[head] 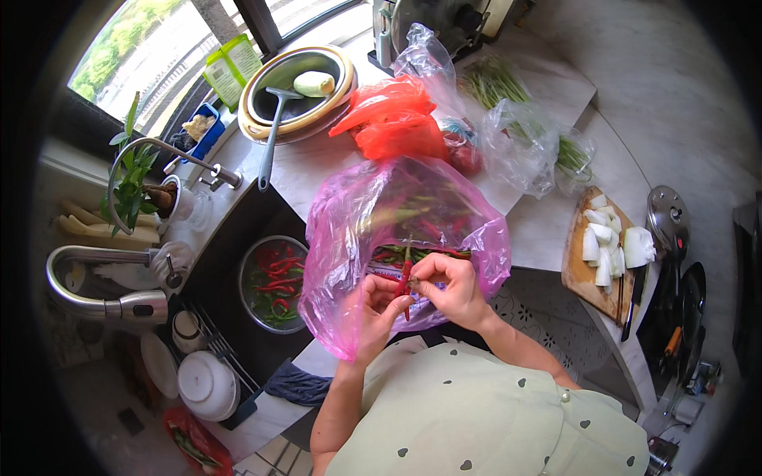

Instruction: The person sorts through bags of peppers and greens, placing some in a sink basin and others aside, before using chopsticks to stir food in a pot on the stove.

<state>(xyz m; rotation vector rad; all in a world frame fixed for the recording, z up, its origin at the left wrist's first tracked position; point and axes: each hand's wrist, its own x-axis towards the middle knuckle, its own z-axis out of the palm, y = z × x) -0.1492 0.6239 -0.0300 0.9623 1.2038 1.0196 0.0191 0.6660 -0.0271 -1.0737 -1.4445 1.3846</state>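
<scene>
A pink plastic bag [333, 220] lies open before me, with red and green chili peppers [390, 254] inside. My left hand [378, 303], partly behind the bag's film, grips a red chili pepper [405, 276] between thumb and fingers. The thumb and index finger of my right hand [449, 288] are pinched together close beside that pepper; whether they hold a stem or a small piece is too small to tell. In the sink to the left, a round metal bowl [241, 279] contains more chili peppers [280, 271], red and green.
A steel faucet [107, 308] reaches over the sink's left side. Bowls with a peeler [275, 131] stand behind, beside a red plastic bag [399, 119] and green stalks [491, 80]. At right, a wooden cutting board [574, 256] bears white vegetable chunks [602, 235] and a knife [634, 303].
</scene>
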